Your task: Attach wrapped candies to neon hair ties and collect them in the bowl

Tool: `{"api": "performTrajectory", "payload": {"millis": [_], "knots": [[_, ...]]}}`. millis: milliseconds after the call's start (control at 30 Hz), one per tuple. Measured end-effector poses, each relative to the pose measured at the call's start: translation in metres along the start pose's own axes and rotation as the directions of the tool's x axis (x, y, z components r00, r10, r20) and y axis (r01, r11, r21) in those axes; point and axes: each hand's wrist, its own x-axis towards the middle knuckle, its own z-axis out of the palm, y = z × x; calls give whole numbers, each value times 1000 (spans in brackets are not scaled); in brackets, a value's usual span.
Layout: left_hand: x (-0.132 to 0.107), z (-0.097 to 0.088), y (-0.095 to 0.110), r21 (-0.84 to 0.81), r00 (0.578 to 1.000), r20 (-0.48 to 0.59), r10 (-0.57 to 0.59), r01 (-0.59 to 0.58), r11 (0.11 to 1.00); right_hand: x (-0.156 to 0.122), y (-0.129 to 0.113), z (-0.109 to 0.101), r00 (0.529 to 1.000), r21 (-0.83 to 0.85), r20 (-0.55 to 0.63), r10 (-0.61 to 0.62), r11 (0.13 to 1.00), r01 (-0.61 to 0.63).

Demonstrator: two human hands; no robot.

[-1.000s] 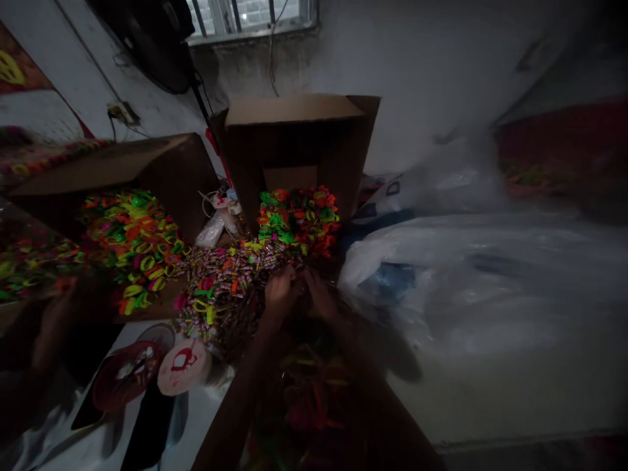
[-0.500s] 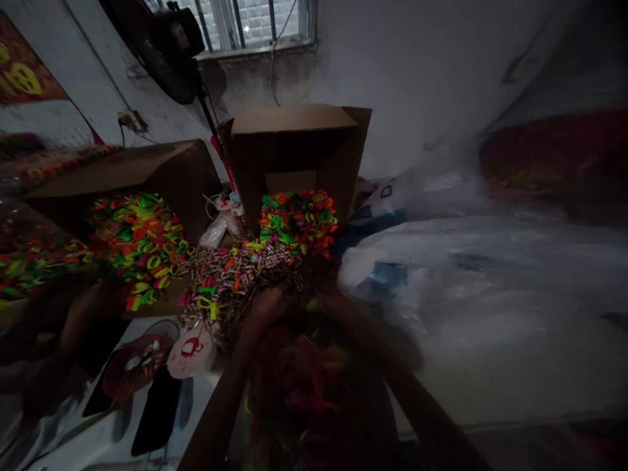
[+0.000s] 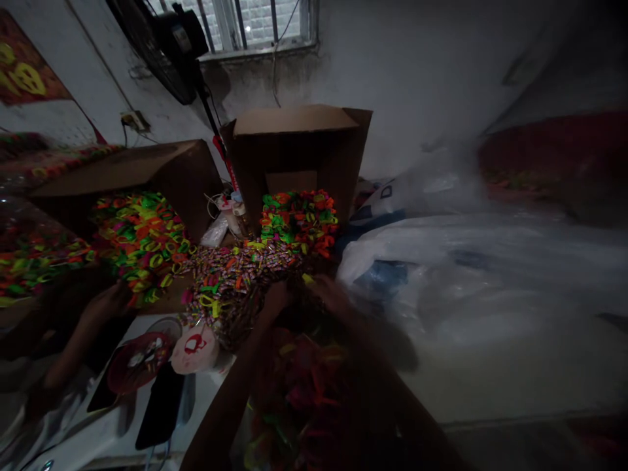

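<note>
head view: the person's left hand (image 3: 275, 302) reaches forward, its fingers lost in shadow at the near edge of a heap of small striped strips mixed with neon plastic rings (image 3: 230, 294), so i cannot tell whether it is wide, narrow or holding something. the right hand (image 3: 326, 294) sits just beside it, blurred and dark, with a yellow ring (image 3: 307, 279) at its fingertips; i cannot tell whether it grips that ring. the heap lies directly ahead of and left of the hands. a dark tangle of bright rings (image 3: 299, 392) lies below both hands, nearest the camera.

ahead of the hands, a pile of neon rings (image 3: 299, 222) rests against an open cardboard box (image 3: 294, 150). farther left, a second ring pile (image 3: 142, 248) sits before another cardboard box (image 3: 171, 176). right of the hands lies a clear plastic bag (image 3: 456, 275). well left of the person's hands, a co-worker's hand (image 3: 105, 302) reaches over a brown surface (image 3: 169, 302), above a white printed sheet (image 3: 63, 438).
</note>
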Motion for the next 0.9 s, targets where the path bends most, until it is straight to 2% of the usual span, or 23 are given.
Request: {"api": "performTrajectory", "payload": {"millis": [67,133,200,233,300,367,500,667,733,800,900], "knots": [[5,-2,-3,-92,994,-110,-6,-4,996,4,-2,6,999,138,-40,31,990,-25],[8,-3,-4,-293,964,-266,-29,-52,955,10,-3,11,997,202,-79,24,979,-7],[10,-1,-4,-531,918,-388,-81,-150,834,16,-3,15,994,193,-108,3,981,18],[9,1,-3,-615,903,-417,-102,-198,763,18,-3,16,993,177,-119,-2,984,23],[8,6,0,-688,897,-430,-100,-254,680,21,-3,17,991,151,-134,-1,988,21],[4,9,5,-698,903,-425,-69,-278,660,22,-3,18,991,127,-133,10,992,7],[-5,7,15,-654,908,-416,45,-333,679,20,-7,19,994,94,-112,8,996,2],[-15,1,22,-497,839,-474,269,-506,705,19,-9,18,995,151,-88,44,988,-30],[-16,3,21,-417,839,-466,281,-488,767,18,-10,17,997,182,-60,44,983,-33],[-15,5,20,-374,858,-448,251,-435,819,17,-11,17,999,206,-47,21,978,-11],[-14,6,20,-385,868,-451,211,-402,831,15,-16,16,999,248,-51,-4,969,16]]}}
